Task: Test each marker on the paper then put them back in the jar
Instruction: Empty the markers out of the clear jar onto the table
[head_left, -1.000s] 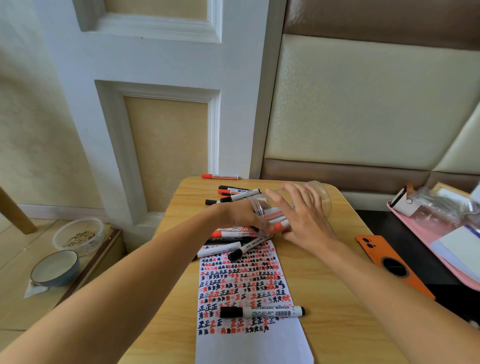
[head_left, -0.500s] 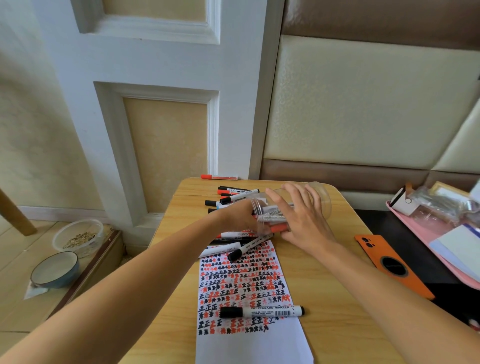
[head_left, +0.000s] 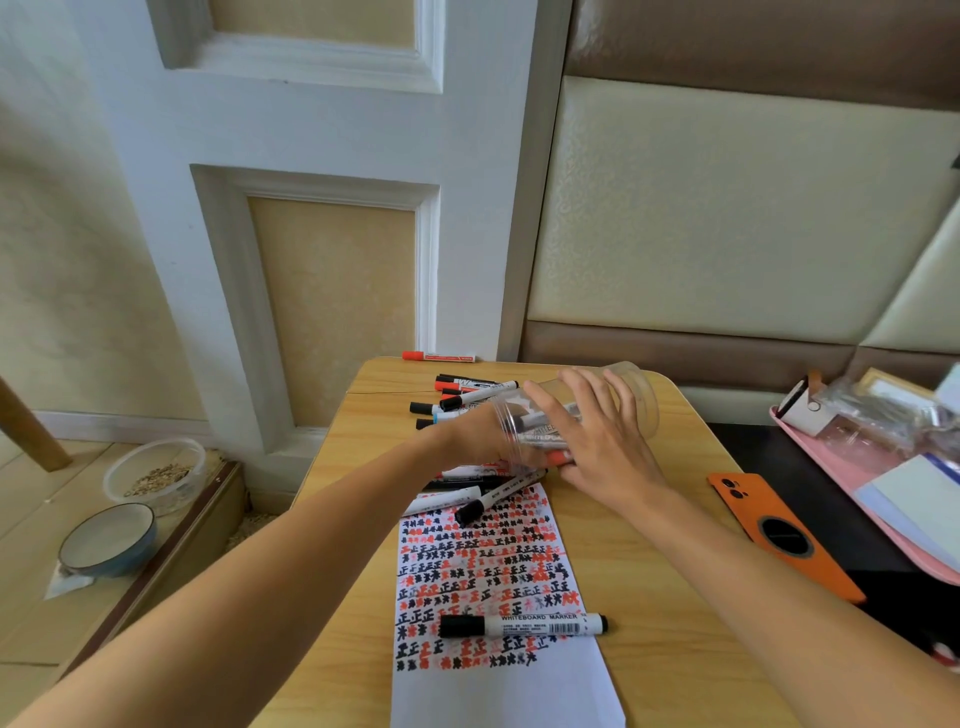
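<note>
A clear plastic jar (head_left: 636, 400) lies tilted on its side over the wooden table (head_left: 660, 639). My right hand (head_left: 602, 452) grips it from above, fingers spread across its wall. At the jar's mouth my left hand (head_left: 467, 436) holds a bundle of markers (head_left: 540, 431) whose ends show inside the jar. The paper (head_left: 498, 691), covered in red and black test marks, lies in front, with one black whiteboard marker (head_left: 524, 625) across it. Several loose markers (head_left: 475, 392) lie behind my left hand, and more loose pens (head_left: 493, 499) lie at the paper's top edge.
A red marker (head_left: 439, 356) lies at the table's far edge by the wall. An orange phone (head_left: 779, 535) sits at the right edge, beside a pink tray (head_left: 810, 457) of clutter. On the floor to the left are a bowl (head_left: 106, 540) and a plastic container (head_left: 156, 473).
The markers in my left hand have slid further into the jar's mouth. The jar has tilted up slightly under my right hand.
</note>
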